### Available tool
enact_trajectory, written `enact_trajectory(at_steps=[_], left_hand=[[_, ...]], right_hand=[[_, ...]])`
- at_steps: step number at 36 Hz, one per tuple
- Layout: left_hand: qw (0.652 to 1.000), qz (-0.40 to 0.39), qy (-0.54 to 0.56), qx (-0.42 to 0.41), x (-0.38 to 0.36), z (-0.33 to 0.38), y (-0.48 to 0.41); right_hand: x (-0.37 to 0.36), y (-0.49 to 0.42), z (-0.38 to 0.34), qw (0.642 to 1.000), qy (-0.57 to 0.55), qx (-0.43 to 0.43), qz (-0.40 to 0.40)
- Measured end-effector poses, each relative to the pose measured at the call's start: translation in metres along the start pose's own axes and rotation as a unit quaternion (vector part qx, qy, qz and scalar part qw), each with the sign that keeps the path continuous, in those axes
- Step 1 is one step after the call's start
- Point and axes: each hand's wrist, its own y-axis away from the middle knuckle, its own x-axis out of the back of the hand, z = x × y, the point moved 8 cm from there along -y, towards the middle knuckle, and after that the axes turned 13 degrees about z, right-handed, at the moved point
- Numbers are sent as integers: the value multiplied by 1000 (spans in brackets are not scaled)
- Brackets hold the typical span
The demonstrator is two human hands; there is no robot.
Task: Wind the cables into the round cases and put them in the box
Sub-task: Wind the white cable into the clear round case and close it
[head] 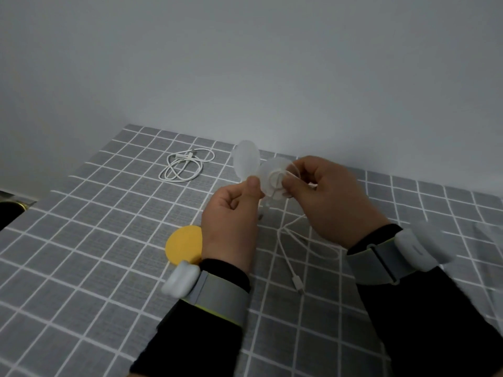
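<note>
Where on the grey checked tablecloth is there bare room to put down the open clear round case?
Free: the wide near-left stretch of the grey checked tablecloth, left of the yellow round case and nearer than the coiled white cable; also the far-right part beyond the right hand. Crowded: the middle, where the loose white cable trails under both hands.
</note>
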Motion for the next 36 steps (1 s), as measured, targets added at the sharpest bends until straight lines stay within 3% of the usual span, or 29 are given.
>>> enact_trajectory(at_steps=[4, 9, 13, 17, 31, 36], left_hand=[[997, 45, -17, -61, 8, 9, -1], [969, -18, -78, -236, -4, 24, 9], [952, -103, -107, -270, -19, 24, 19], [941, -106, -130, -293, -20, 26, 22], [977, -154, -50, -136, -22, 15, 20], [970, -206, -68, -113, -29, 10, 27]], right_hand=[[14, -4, 1, 998, 55, 23, -25], [16, 0, -5, 988, 91, 48, -115], [14, 5, -12, 980, 85, 52, -171], [15, 8, -10, 971, 114, 60, -199], [19, 8, -13, 974, 110, 63, -189], [29, 4, -10, 976, 112, 52, -178]])
